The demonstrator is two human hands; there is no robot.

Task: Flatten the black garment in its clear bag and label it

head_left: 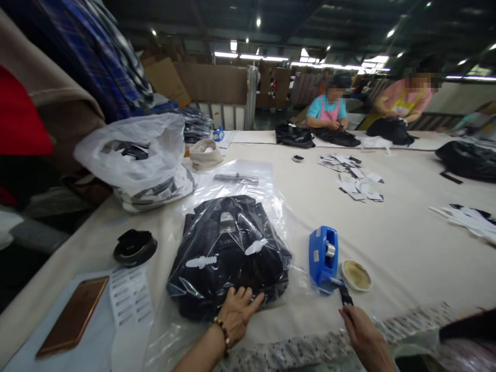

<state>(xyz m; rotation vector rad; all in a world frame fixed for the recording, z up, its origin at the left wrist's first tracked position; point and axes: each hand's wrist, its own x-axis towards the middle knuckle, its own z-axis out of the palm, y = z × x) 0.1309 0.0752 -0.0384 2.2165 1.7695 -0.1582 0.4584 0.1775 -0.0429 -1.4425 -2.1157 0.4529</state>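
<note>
A folded black garment (pixel 232 232) lies in a clear plastic bag (pixel 279 206) in front of me. My left hand (pixel 238 312) rests on the near edge of the bagged garment, fingers spread and holding nothing. Two white tags and a pale label show through the plastic. To the right, my right hand (pixel 360 328) pinches a small black object (pixel 345 294) of a kind I cannot make out. Its far end reaches the near end of a blue tape dispenser (pixel 323 258). Beside the dispenser sits a round shallow dish (pixel 355 275) with a yellowish inside.
A phone (pixel 73 315) and a label sheet (pixel 130 299) lie at the left, below a black round object (pixel 135 248). Behind them stands a white plastic sack (pixel 135 170). Loose tags (pixel 356 181) lie across the table. Two people (pixel 329 108) work at the far side.
</note>
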